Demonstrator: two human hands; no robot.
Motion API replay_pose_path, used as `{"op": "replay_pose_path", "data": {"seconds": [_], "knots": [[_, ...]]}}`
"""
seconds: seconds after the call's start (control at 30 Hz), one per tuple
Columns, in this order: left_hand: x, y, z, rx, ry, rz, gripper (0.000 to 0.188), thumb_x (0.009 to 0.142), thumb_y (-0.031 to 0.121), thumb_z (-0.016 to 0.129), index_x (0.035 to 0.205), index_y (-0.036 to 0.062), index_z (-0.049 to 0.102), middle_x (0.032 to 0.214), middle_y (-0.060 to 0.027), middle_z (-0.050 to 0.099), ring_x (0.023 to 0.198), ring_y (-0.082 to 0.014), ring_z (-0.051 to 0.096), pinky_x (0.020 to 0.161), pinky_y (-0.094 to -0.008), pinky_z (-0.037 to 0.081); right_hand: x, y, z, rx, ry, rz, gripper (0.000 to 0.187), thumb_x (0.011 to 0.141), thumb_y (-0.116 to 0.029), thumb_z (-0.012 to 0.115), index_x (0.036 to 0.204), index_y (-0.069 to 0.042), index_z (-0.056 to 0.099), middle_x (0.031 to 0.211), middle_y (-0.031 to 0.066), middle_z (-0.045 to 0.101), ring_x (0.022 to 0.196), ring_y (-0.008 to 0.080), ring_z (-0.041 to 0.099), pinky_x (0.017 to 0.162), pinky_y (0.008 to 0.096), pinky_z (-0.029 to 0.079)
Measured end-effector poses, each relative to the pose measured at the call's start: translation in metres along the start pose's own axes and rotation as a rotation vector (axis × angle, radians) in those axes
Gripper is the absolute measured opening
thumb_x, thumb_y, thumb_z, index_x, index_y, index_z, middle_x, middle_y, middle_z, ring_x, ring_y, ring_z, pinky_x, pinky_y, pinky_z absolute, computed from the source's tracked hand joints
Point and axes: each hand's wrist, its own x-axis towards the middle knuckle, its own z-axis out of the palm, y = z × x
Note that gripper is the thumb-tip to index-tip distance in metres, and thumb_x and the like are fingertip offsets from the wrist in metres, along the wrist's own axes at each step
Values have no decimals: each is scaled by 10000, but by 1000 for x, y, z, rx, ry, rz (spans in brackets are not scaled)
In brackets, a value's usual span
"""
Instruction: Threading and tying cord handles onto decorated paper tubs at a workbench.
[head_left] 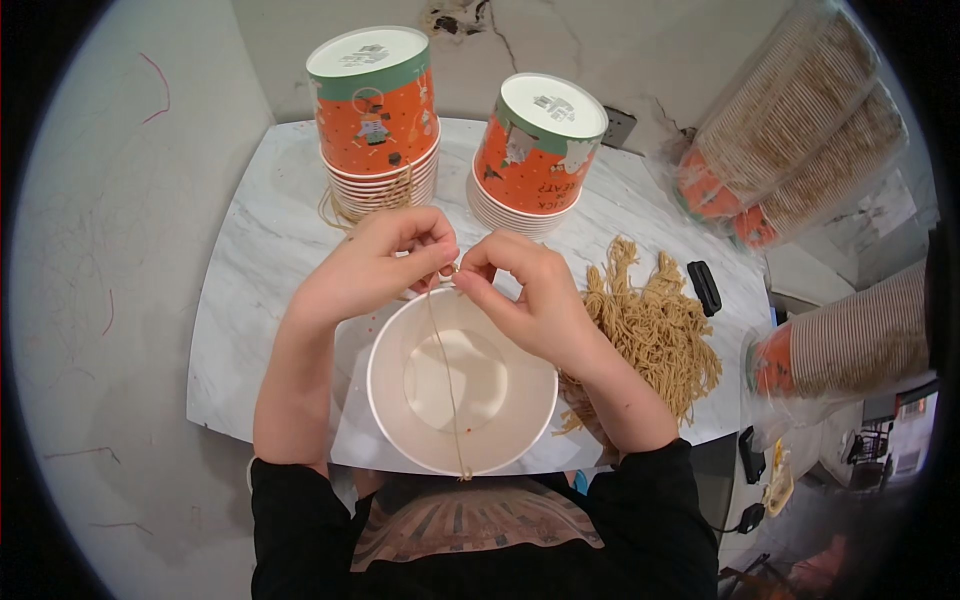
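A large white paper bucket (385,400) stands open side up at the table's near edge. One thin tan cord (447,375) runs across its mouth, from my fingers down to a knot at the near rim. Above the far rim, my left hand (385,262) is closed in a pinch on the cord. My right hand (530,290) pinches the cord close beside it, fingertips nearly touching the left ones. The small piece between the fingertips is partly hidden. Right of the bucket, partly behind my right forearm, lies a heap of tan cords (655,335).
Two upside-down stacks of orange and green paper buckets, a left stack (378,120) and a right stack (535,165), stand at the back of the marble-patterned table (250,300). Wrapped bucket stacks (785,110) are at the far right. A black object (704,288) lies beside the cord heap.
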Motion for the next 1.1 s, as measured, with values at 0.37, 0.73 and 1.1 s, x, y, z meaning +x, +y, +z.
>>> {"op": "replay_pose_path", "data": {"seconds": [0.37,0.73,1.1], "knots": [[12,-17,14,95,149,119,165,944,145,636,874,-3,631,744,-22,644,687,-83,593,634,-267,474,3,5,0,-121,41,-207,146,840,-11,702,975,-65,695,821,111,593,794,311,596,705,397,488],[10,-10,2,-145,13,30,123,999,139,625,968,21,634,834,13,635,727,-52,599,670,-217,516,8,28,0,332,5,172,151,925,-128,726,918,17,684,833,30,681,760,91,612,726,268,504],[13,-10,11,-198,29,-1,135,968,162,693,993,31,669,824,27,658,732,-22,588,662,-181,494,10,44,6,483,-16,303,175,927,-138,714,1019,11,698,873,-9,696,762,23,600,682,197,486]]}}
